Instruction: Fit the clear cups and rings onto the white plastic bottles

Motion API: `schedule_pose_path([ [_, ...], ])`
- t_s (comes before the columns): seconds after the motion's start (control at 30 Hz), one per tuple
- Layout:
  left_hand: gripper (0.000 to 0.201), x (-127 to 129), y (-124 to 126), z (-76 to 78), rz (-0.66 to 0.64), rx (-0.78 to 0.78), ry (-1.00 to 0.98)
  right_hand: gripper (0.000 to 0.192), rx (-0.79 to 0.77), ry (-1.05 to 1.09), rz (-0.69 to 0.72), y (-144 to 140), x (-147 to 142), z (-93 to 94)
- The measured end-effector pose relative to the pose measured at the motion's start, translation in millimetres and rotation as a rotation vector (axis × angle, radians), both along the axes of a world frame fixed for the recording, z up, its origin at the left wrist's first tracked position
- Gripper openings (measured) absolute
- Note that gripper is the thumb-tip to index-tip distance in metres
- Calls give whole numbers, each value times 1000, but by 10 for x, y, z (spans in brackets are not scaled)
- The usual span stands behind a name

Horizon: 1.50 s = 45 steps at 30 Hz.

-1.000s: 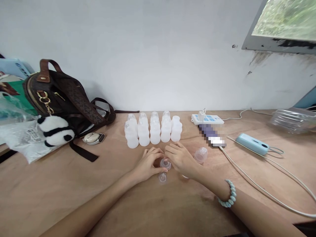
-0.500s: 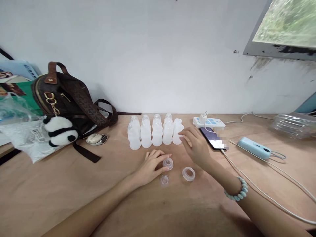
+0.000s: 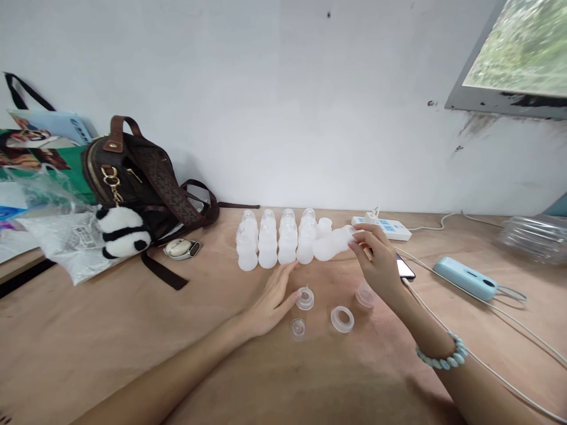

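A small white, unlidded baby bottle (image 3: 333, 244) leans to the right, its neck pinched between the thumb and fingers of my right hand (image 3: 375, 257). My left hand (image 3: 269, 304) lies on the table, fingers stretched forward and thumb at the edge of a clear collar with a teat (image 3: 305, 298). Close by are a small clear teat piece (image 3: 298, 328), a bare ring (image 3: 342, 319) and another clear round part (image 3: 364, 296) under my right wrist. Paired rows of white bottles with clear domed caps (image 3: 287, 239) stand beyond; another uncapped bottle (image 3: 325, 225) stands behind the tilted one.
On the left are a brown backpack (image 3: 146, 171) with a panda charm (image 3: 124, 233), a plastic bag (image 3: 66, 239) and a computer mouse (image 3: 179, 248). To the right lie a power strip (image 3: 390, 227), a partly hidden phone (image 3: 405, 268), cables, a blue device (image 3: 466, 277) and clear plastic packaging (image 3: 534, 236).
My right hand has gripped the front uncapped bottle and tilted it rightward. My left fingers have straightened and come away from the teat's top. The view has shifted slightly left.
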State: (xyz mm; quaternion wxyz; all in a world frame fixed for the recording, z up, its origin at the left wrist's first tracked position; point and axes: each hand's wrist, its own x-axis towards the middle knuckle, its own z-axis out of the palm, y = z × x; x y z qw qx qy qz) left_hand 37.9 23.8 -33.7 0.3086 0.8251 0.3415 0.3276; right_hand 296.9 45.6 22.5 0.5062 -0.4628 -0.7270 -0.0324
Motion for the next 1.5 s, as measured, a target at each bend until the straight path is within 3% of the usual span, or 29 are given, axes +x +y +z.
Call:
schedule_pose_path([
  [0.13, 73, -10, 4, -51, 19, 47, -162, 11, -93, 229, 185, -184, -243, 18],
  [0.27, 51, -20, -8, -38, 84, 35, -210, 11, -308, 291, 381, -266, -452, -122],
  [0.37, 39, -24, -7, -26, 149, 1, -246, 17, -461, 322, 337, -250, -465, -203],
  [0.43, 35, -25, 3, -24, 196, 6, -304, 29, -555, 193, 293, -245, -452, -238],
  [0.53, 32, -23, 20, -17, 251, 18, -369, 39, -621, -247, 271, -284, -489, -292],
  [0.6, 31, -21, 22, -7, 273, 13, -387, 34, -610, -497, 263, -319, -542, -324],
  [0.67, 31, -19, 23, 2, 295, -12, -403, 26, -577, -587, 262, -328, -572, -337],
  [0.8, 31, -25, 56, -9, 365, -140, -492, 17, -421, -310, 295, -252, -473, -264],
  [0.9, 32, -37, 114, -38, 368, -209, -533, 28, -288, -16, 325, -195, -345, -159],
  [0.97, 35, -42, 150, -56, 329, -244, -541, 30, -238, 53, 344, -188, -296, -107],
  [1.17, 41, -37, 174, -80, 232, -327, -544, 29, -82, -98, 424, -216, -302, -127],
  [1.37, 44, -37, 199, -126, 223, -365, -508, 43, 78, -247, 455, -238, -334, -178],
  [1.5, 45, -58, 178, -104, 215, -322, -467, 34, 15, -225, 470, -260, -340, -155],
])
